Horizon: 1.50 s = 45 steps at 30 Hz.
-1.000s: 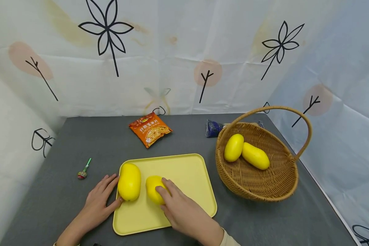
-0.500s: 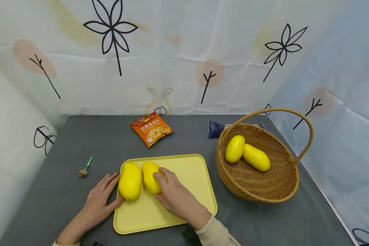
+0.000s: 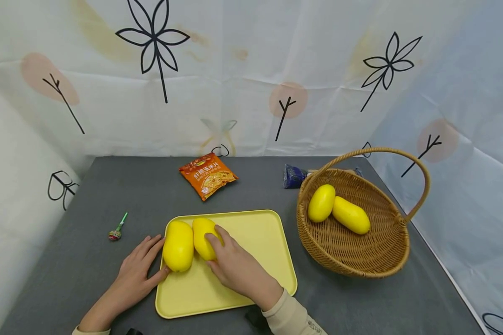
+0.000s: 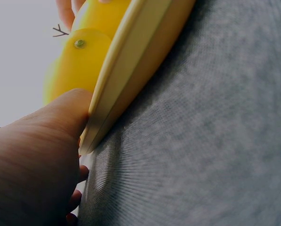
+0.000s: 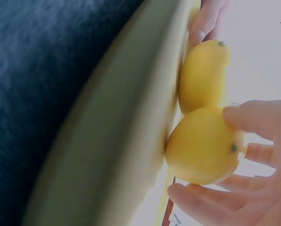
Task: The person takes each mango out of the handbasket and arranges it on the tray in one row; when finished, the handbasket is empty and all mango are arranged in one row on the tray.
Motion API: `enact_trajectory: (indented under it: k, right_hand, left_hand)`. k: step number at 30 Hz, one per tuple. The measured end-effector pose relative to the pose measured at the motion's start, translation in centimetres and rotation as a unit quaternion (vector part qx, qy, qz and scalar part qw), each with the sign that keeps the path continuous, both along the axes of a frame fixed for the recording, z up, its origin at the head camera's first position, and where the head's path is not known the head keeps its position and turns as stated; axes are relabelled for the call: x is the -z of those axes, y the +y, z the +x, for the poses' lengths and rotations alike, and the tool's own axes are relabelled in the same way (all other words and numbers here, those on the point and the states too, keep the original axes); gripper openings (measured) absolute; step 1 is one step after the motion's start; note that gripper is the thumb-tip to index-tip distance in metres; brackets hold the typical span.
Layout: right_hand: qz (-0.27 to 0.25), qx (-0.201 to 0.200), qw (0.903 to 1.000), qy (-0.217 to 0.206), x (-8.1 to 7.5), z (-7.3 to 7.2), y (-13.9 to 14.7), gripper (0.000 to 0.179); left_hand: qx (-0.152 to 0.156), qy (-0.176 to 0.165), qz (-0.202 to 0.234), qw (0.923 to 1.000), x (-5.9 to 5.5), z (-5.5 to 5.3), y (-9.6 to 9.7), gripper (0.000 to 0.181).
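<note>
My right hand [image 3: 243, 270] holds a yellow mango [image 3: 204, 238] at the left part of the yellow tray [image 3: 234, 298]. Thumb and fingers curl round it from its right side. Right up against it, a longer yellow mango [image 3: 178, 246] lies along the tray's left rim. My left hand [image 3: 136, 272] rests at that rim, fingers spread along the outside and the thumb reaching the rim beside the longer mango. From the right wrist view, the gripped mango [image 5: 202, 146] and the longer mango [image 5: 204, 75] appear end against side, with a green stem spot on each.
A wicker basket [image 3: 381, 242] with a tall handle stands right of the tray, holding two yellow fruits [image 3: 339, 211]. Behind it lies a dark blue packet [image 3: 294, 177]. An orange snack bag [image 3: 207, 176] sits beyond the tray, and a lollipop [image 3: 116, 230] lies at left.
My right hand has moved the mango left and away from me on the tray, up beside the longer one. My left hand has stayed at the tray's left rim.
</note>
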State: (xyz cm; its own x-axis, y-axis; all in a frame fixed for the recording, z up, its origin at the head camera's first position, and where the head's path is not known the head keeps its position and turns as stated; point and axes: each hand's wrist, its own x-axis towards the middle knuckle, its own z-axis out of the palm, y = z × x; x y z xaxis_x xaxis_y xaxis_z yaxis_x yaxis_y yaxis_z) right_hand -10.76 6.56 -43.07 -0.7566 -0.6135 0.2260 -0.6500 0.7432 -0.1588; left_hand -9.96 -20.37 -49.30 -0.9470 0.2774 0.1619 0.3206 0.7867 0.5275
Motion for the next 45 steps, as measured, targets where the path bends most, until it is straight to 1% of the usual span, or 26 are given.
enact_trajectory:
  k: [3,12,18,26,31,35,39,45]
  right_hand:
    - [0.002,0.000,1.0000,-0.005,-0.02,0.11,0.03,0.056]
    - [0.012,0.010,0.9999,0.007,0.22,0.39,-0.01,0.060]
    - [-0.004,0.018,0.9997,0.016,0.33,0.53,-0.21,0.061]
    - [-0.002,0.030,0.9991,0.031,0.46,0.55,-0.29,0.064]
    - [-0.002,0.029,0.9991,0.031,0.56,0.57,-0.14,0.065]
    - [-0.002,0.030,0.9991,0.030,0.51,0.68,-0.03,0.066]
    - [-0.004,0.029,0.9992,0.026,0.48,0.76,0.04,0.063]
    - [-0.014,0.020,0.9996,0.015,0.45,0.76,0.11,0.060]
  left_hand:
    - [0.000,-0.001,0.002,1.0000,-0.11,0.00,0.04,0.068]
    - [-0.001,-0.007,0.000,1.0000,-0.26,0.12,0.00,0.069]
    - [0.000,-0.006,-0.003,1.0000,-0.12,0.13,-0.08,0.070]
    - [0.001,0.000,-0.002,1.0000,-0.11,0.07,0.01,0.069]
    - [0.001,-0.006,-0.002,1.0000,-0.07,0.10,0.04,0.069]
    - [0.001,-0.004,-0.002,1.0000,-0.06,0.10,0.04,0.069]
    - [0.003,0.001,-0.001,1.0000,-0.14,0.07,0.05,0.069]
    - [0.003,-0.008,-0.002,1.0000,-0.16,0.05,-0.02,0.070]
